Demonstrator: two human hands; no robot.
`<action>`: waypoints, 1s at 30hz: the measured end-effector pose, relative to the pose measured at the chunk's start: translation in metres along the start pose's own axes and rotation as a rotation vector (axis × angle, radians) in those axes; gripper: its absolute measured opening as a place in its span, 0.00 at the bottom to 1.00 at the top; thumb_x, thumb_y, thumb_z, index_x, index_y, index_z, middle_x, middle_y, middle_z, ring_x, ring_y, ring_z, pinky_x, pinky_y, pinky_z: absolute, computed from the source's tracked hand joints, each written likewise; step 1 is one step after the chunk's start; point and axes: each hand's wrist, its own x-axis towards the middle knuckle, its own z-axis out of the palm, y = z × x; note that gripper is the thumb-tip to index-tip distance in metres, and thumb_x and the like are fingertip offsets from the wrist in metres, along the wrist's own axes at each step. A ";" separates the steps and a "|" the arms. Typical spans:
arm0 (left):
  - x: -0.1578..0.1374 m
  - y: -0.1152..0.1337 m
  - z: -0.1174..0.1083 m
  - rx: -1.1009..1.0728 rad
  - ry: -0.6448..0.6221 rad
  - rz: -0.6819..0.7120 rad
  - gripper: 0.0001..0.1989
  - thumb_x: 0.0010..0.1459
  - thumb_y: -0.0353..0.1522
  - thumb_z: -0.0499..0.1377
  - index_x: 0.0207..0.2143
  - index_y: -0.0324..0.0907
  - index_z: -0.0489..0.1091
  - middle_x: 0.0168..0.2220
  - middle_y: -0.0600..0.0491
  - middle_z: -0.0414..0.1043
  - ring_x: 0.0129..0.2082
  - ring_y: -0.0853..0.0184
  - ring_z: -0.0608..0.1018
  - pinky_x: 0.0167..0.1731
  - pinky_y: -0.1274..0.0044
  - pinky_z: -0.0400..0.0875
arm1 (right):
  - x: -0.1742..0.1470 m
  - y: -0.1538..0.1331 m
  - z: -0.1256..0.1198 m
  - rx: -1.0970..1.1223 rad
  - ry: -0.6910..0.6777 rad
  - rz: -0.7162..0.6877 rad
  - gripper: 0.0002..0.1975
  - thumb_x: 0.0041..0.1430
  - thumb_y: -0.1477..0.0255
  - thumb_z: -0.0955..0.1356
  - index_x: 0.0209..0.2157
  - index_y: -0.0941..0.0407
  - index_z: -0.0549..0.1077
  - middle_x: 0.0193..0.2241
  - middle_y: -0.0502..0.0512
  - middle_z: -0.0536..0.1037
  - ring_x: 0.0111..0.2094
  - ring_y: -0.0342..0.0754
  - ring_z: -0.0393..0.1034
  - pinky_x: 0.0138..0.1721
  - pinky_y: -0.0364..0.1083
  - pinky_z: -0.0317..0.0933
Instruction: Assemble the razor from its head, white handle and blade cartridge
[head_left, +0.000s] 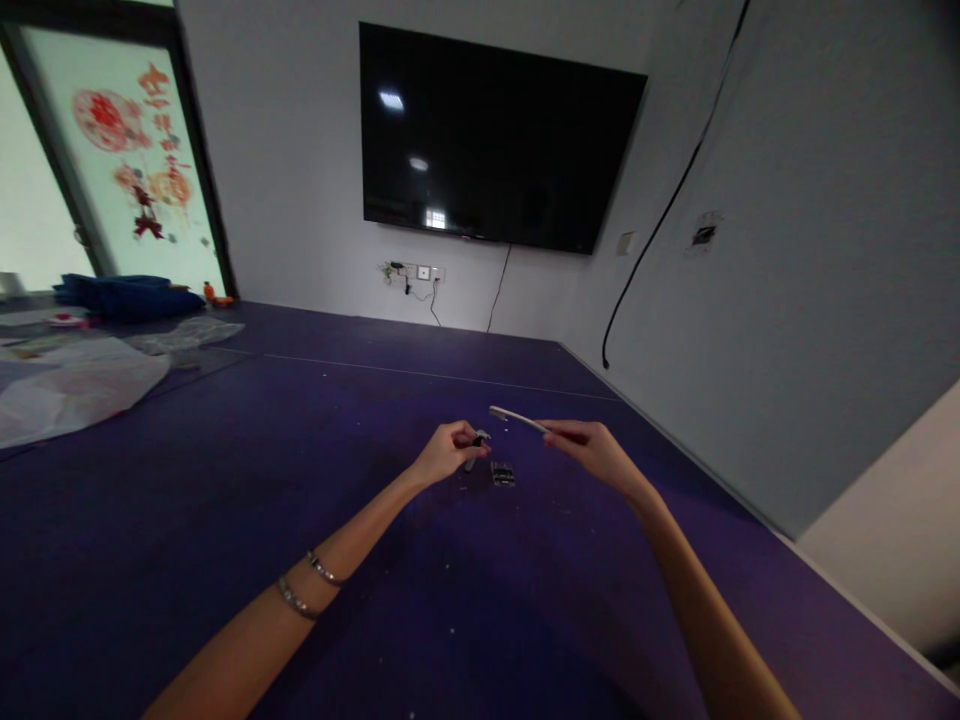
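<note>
My right hand (589, 450) is closed round the handle of a pale toothbrush (517, 416), its bristled head pointing left and held in the air. Pinched in the fingers of my left hand (444, 455) is a small black and silver piece (481, 438), too small to name. The brush head hovers just right of this piece, apart from it. Below and between both hands, a small dark rectangular part (503, 474) with a light edge lies on the purple surface (450, 560).
Clear plastic sheeting (82, 385) lies at the left, with a folded dark blue cloth (127, 297) and a small orange bottle (209, 291) behind it. A black cable (667, 205) hangs along the right wall. A television (495, 140) is mounted above a socket strip (422, 272).
</note>
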 end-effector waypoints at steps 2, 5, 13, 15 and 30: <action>0.000 0.000 0.000 0.009 -0.011 0.005 0.14 0.43 0.31 0.65 0.24 0.39 0.60 0.31 0.48 0.76 0.32 0.65 0.78 0.31 0.76 0.68 | -0.002 -0.010 0.000 -0.016 -0.021 -0.033 0.15 0.55 0.64 0.64 0.42 0.53 0.76 0.39 0.55 0.78 0.39 0.48 0.71 0.42 0.46 0.62; -0.001 0.002 0.001 0.047 -0.021 0.012 0.12 0.43 0.31 0.64 0.25 0.38 0.61 0.31 0.49 0.76 0.31 0.67 0.77 0.30 0.77 0.67 | -0.003 -0.019 0.003 -0.058 -0.031 -0.077 0.15 0.55 0.64 0.64 0.41 0.52 0.76 0.36 0.55 0.78 0.36 0.48 0.71 0.38 0.45 0.63; -0.004 0.005 0.001 0.090 -0.023 0.012 0.10 0.44 0.29 0.64 0.25 0.38 0.63 0.31 0.49 0.76 0.31 0.67 0.77 0.30 0.77 0.67 | -0.002 -0.013 0.004 -0.229 0.027 -0.074 0.14 0.56 0.64 0.64 0.41 0.51 0.76 0.31 0.55 0.78 0.29 0.45 0.69 0.31 0.43 0.60; -0.003 0.004 0.001 0.091 -0.026 0.009 0.10 0.44 0.29 0.64 0.25 0.38 0.63 0.31 0.48 0.76 0.30 0.68 0.76 0.29 0.78 0.67 | -0.002 -0.013 0.003 -0.211 0.020 -0.090 0.15 0.56 0.63 0.64 0.41 0.52 0.76 0.30 0.55 0.78 0.29 0.45 0.69 0.30 0.42 0.60; -0.003 0.005 0.003 0.099 -0.032 0.014 0.11 0.43 0.29 0.64 0.24 0.38 0.61 0.29 0.51 0.75 0.27 0.70 0.76 0.27 0.79 0.66 | -0.002 -0.011 0.008 -0.167 0.013 -0.106 0.14 0.55 0.63 0.65 0.40 0.52 0.76 0.31 0.55 0.77 0.30 0.45 0.69 0.32 0.43 0.61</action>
